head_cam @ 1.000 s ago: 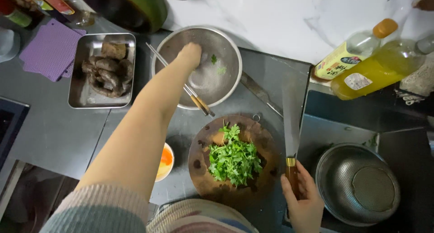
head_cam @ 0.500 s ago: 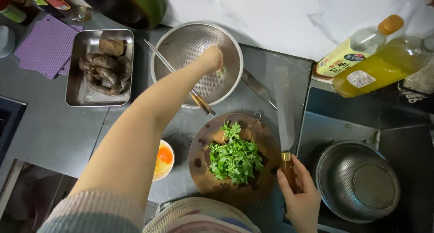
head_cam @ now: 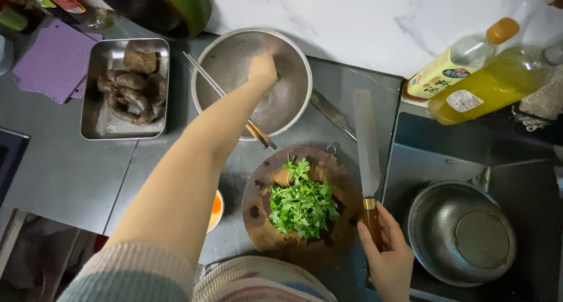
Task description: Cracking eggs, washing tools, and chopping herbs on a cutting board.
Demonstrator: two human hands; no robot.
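Note:
My left hand [head_cam: 262, 69] reaches into a round metal colander [head_cam: 220, 73] at the back of the dark counter, fingers closed around a small green bit that is mostly hidden. A pair of chopsticks [head_cam: 226, 97] lies across the colander's rim under my forearm. My right hand [head_cam: 388, 255] grips the wooden handle of a long cleaver [head_cam: 366, 143] whose blade lies flat, pointing away. Between the hands, a pile of green leafy herbs [head_cam: 302, 202] sits on a round wooden cutting board [head_cam: 258, 214].
A metal tray [head_cam: 94, 123] with brown sausage-like pieces stands at the left beside purple silicone mats [head_cam: 53, 61]. Two oil bottles [head_cam: 469, 85] lie at the right. A second metal colander [head_cam: 460, 231] sits in the sink. A small orange dish [head_cam: 216, 211] peeks out by my arm.
My left hand has moved across the colander toward its far right side and closed on a green bit. My right hand keeps hold of the cleaver, almost unmoved.

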